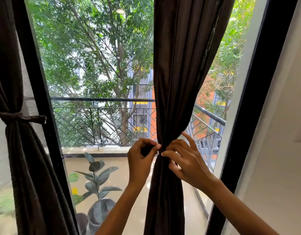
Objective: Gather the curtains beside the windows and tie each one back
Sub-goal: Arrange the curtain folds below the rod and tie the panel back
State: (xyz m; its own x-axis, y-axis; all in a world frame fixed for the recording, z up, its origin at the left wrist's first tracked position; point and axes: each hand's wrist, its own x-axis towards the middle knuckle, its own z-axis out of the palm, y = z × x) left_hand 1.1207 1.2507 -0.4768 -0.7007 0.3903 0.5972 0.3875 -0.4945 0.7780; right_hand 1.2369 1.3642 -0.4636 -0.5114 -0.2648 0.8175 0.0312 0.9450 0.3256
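Daylight through a tall black-framed window [43,99] fills your view, with trees and a balcony railing [102,99] outside. Right of centre hangs the dark brown curtain [176,65] you are working on, pulled in to a narrow waist low in the frame and flaring again below it. Your left hand [141,160] is at the waist's left edge, thumb and forefinger pinched together on the gathered cloth or a tie there; which of the two, you cannot tell, as both are the same dark colour. Your right hand [185,160] is on the right edge, lower fingers curled into the folds and forefinger lifted straight and free. Glass shows clear on both sides of the bunch, wider to the left than toward the right frame [248,116] and the white wall [281,150] beyond it. At far left a second curtain [19,167] already hangs cinched by a tie band [24,117], its loose end reaching the frame. Beyond the glass, low down, stands a potted plant [97,177].
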